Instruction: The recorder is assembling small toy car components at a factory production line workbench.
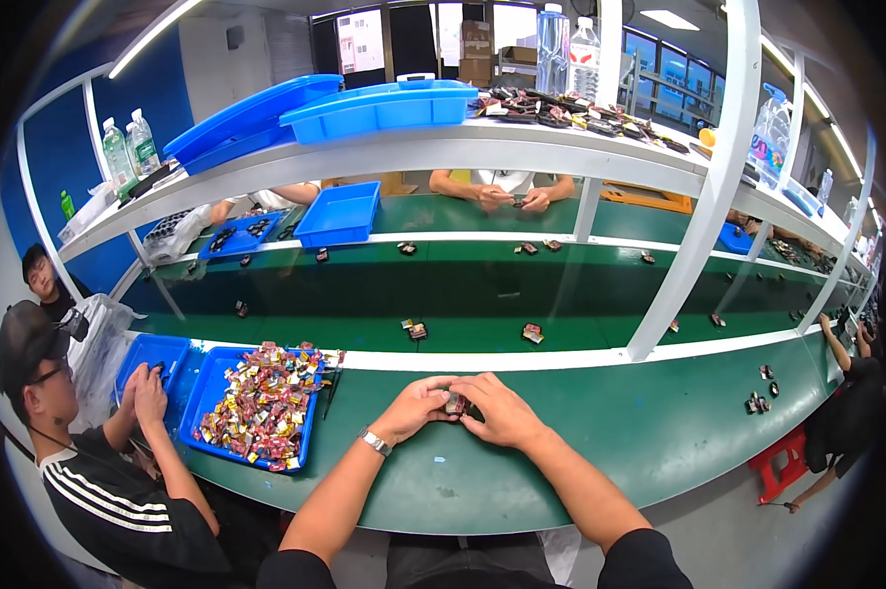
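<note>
My left hand [418, 407] and right hand [502, 407] about one small part [456, 403] at the green table [521, 481].
Fingers and thumbs of both my hands are drawn in close, only the part's width apart, gripping it from either side near the table's far edge; whether it touches the table I cannot tell. A watch [375, 442] circles my left wrist. To my left, a blue tray [206, 388] bears a heap of wrapped pieces [266, 407]; past its left edge a co-worker [119, 501] handles something dark. Loose dark parts [757, 403] lie toward the table's right end. Beyond the far edge, a green belt [600, 329] carries scattered parts; above it a shelf [364, 152] holds blue bins [384, 113] and bottles [552, 54].
</note>
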`<action>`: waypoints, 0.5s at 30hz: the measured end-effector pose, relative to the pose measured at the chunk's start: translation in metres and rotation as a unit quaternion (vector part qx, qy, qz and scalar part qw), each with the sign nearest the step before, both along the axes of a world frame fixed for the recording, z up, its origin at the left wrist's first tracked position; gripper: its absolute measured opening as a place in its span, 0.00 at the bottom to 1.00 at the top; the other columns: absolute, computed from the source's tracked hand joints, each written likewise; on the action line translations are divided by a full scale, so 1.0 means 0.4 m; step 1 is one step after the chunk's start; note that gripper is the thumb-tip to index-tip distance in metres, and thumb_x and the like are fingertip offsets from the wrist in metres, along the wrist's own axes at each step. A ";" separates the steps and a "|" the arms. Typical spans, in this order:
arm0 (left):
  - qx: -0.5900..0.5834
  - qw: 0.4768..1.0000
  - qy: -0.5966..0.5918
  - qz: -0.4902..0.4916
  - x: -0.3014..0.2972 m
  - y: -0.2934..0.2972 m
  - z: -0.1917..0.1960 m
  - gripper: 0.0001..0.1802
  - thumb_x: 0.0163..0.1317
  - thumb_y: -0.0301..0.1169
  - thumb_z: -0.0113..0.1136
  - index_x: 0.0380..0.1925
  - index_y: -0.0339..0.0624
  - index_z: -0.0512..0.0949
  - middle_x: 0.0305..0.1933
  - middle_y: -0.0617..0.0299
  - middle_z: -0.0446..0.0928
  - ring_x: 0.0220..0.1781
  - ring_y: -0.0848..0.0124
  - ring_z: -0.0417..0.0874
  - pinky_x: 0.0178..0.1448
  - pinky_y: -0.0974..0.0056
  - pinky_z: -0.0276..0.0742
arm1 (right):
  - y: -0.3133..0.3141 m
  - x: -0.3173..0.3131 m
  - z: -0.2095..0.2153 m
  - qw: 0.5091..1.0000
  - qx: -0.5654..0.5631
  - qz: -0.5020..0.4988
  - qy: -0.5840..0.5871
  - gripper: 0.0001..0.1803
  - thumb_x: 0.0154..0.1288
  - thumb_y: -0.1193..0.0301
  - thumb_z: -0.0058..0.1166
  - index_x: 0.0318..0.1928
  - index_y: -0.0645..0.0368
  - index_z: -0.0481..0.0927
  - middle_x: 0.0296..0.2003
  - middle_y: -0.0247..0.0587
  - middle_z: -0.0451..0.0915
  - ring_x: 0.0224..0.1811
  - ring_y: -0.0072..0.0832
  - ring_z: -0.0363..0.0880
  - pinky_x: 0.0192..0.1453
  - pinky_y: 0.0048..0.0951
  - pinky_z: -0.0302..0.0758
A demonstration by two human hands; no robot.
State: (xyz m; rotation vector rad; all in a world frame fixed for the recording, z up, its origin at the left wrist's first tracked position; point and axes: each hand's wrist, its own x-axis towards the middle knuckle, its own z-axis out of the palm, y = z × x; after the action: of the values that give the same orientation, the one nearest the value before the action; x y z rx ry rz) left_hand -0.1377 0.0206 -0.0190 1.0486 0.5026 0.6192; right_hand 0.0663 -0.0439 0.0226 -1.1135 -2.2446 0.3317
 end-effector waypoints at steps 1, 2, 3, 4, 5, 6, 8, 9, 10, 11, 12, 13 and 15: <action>0.012 1.000 0.000 0.009 0.000 0.001 -0.003 0.18 0.72 0.28 0.50 0.60 0.35 0.70 0.50 0.55 0.79 0.48 0.69 0.83 0.56 0.62 0.82 | 0.001 0.003 -0.005 1.000 0.022 0.015 0.007 0.28 0.52 0.77 0.61 0.57 0.57 0.74 0.56 0.45 0.74 0.57 0.43 0.72 0.61 0.39 0.73; 0.024 1.000 0.001 0.019 0.001 0.001 -0.005 0.19 0.72 0.27 0.51 0.60 0.34 0.69 0.50 0.54 0.79 0.49 0.69 0.83 0.56 0.62 0.82 | 0.002 0.008 -0.009 1.000 0.019 0.016 0.008 0.28 0.52 0.77 0.61 0.57 0.57 0.74 0.56 0.45 0.74 0.57 0.43 0.72 0.61 0.39 0.73; 0.018 1.000 0.007 0.024 0.005 0.002 -0.004 0.19 0.72 0.27 0.52 0.61 0.34 0.68 0.51 0.53 0.79 0.51 0.67 0.83 0.56 0.62 0.82 | 0.006 0.017 -0.011 1.000 0.014 0.019 0.002 0.27 0.52 0.77 0.60 0.56 0.57 0.74 0.58 0.43 0.72 0.59 0.43 0.71 0.62 0.39 0.73; 0.016 1.000 0.008 0.025 0.007 0.003 -0.008 0.19 0.72 0.27 0.52 0.61 0.34 0.68 0.51 0.53 0.79 0.51 0.67 0.83 0.56 0.62 0.82 | 0.010 0.021 -0.011 1.000 0.009 0.021 -0.004 0.27 0.52 0.78 0.60 0.56 0.57 0.74 0.60 0.41 0.71 0.60 0.43 0.71 0.62 0.40 0.72; 0.022 0.999 0.015 0.044 0.008 0.003 -0.011 0.19 0.72 0.27 0.53 0.60 0.34 0.68 0.51 0.52 0.79 0.51 0.66 0.83 0.56 0.62 0.83 | 0.010 0.020 -0.010 1.000 0.009 0.010 0.000 0.23 0.53 0.78 0.60 0.52 0.56 0.76 0.59 0.41 0.72 0.60 0.42 0.71 0.63 0.40 0.72; 0.028 0.998 0.022 0.061 0.013 0.005 -0.012 0.19 0.72 0.27 0.53 0.60 0.33 0.69 0.51 0.52 0.79 0.51 0.65 0.83 0.57 0.62 0.83 | 0.012 0.025 -0.012 1.000 0.009 0.009 0.001 0.23 0.53 0.78 0.60 0.52 0.56 0.76 0.59 0.41 0.72 0.60 0.42 0.71 0.63 0.40 0.72; 0.026 0.997 0.020 0.068 0.022 0.004 -0.014 0.18 0.72 0.27 0.53 0.59 0.33 0.69 0.51 0.53 0.79 0.51 0.65 0.83 0.57 0.62 0.83 | 0.016 0.035 -0.015 0.999 0.051 -0.003 -0.019 0.17 0.54 0.76 0.63 0.46 0.57 0.77 0.58 0.40 0.72 0.60 0.42 0.71 0.62 0.40 0.72; 0.024 0.997 0.017 0.076 0.024 0.002 -0.013 0.18 0.71 0.27 0.53 0.59 0.33 0.69 0.52 0.53 0.79 0.51 0.64 0.83 0.57 0.61 0.83 | 0.019 0.039 -0.016 0.999 0.051 -0.004 -0.018 0.17 0.54 0.76 0.63 0.46 0.57 0.77 0.58 0.40 0.72 0.60 0.42 0.71 0.62 0.40 0.72; 0.024 0.997 0.018 0.076 0.027 0.000 -0.011 0.18 0.71 0.27 0.53 0.59 0.33 0.69 0.52 0.53 0.79 0.51 0.64 0.83 0.57 0.61 0.83 | 0.023 0.043 -0.016 0.999 0.046 -0.004 -0.019 0.15 0.54 0.75 0.64 0.42 0.57 0.76 0.57 0.40 0.72 0.60 0.42 0.71 0.62 0.40 0.72; 0.019 0.997 0.014 0.078 0.031 -0.003 -0.009 0.17 0.71 0.26 0.53 0.58 0.33 0.70 0.52 0.53 0.79 0.52 0.65 0.83 0.56 0.61 0.84 | 0.025 0.045 -0.016 0.999 0.042 -0.004 -0.019 0.13 0.54 0.75 0.65 0.39 0.57 0.76 0.56 0.40 0.73 0.59 0.42 0.71 0.61 0.40 0.72; 0.013 0.997 0.010 0.081 0.033 -0.005 -0.008 0.17 0.71 0.26 0.53 0.58 0.33 0.70 0.52 0.53 0.79 0.52 0.65 0.83 0.56 0.60 0.84 | 0.027 0.047 -0.017 0.999 0.042 -0.003 -0.019 0.13 0.54 0.75 0.65 0.39 0.57 0.76 0.56 0.40 0.73 0.59 0.42 0.71 0.61 0.40 0.72; 0.014 0.997 0.010 0.082 0.035 -0.004 -0.010 0.17 0.71 0.26 0.53 0.58 0.33 0.70 0.52 0.53 0.79 0.52 0.65 0.83 0.56 0.60 0.84 | 0.028 0.048 -0.016 0.999 0.036 0.004 -0.007 0.13 0.53 0.75 0.65 0.38 0.57 0.76 0.55 0.40 0.73 0.59 0.42 0.71 0.61 0.41 0.72; 0.015 0.997 0.015 0.069 0.031 -0.002 -0.013 0.16 0.71 0.25 0.53 0.56 0.34 0.71 0.52 0.54 0.78 0.52 0.66 0.83 0.56 0.60 0.84 | 0.029 0.045 -0.013 1.000 0.029 0.012 0.006 0.13 0.52 0.74 0.66 0.37 0.57 0.75 0.55 0.40 0.73 0.59 0.42 0.71 0.60 0.41 0.72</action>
State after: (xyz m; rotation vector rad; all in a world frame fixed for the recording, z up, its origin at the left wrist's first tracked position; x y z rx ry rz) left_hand -0.1253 0.0199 -0.0242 1.0577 0.5973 0.7364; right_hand 0.0844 -0.0324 0.0174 -1.0539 -2.2445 0.2810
